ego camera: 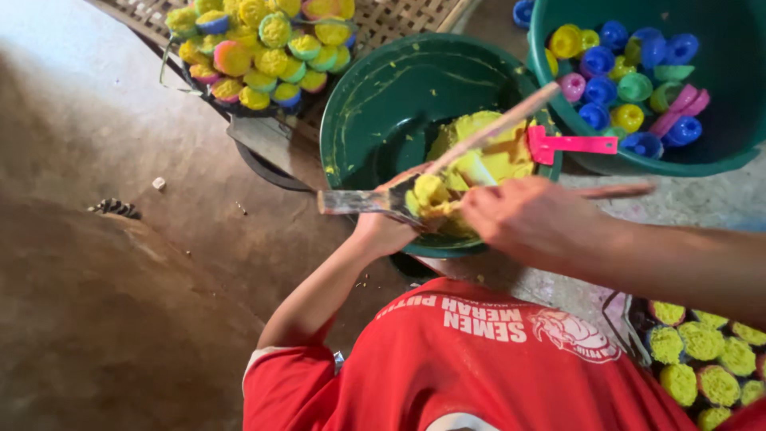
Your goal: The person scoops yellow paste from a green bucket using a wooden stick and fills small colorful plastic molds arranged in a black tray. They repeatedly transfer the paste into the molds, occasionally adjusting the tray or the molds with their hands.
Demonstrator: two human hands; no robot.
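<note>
Yellow dough [487, 152], soft and lumpy, sits at the 3 o'clock side of one dark green basin [383, 104]. The left hand [387, 227] closes its grip on a flat metal scraper [359, 201] loaded with a yellow lump; the right hand [531, 219] pinches at that lump, its grip narrow. One pink scraper [570, 145] rests on the rim. At 1 o'clock, one teal tub [718, 152] holds empty coloured moulds [630, 72], too many to count; filled moulds [263, 48] are heaped at 11 o'clock.
</note>
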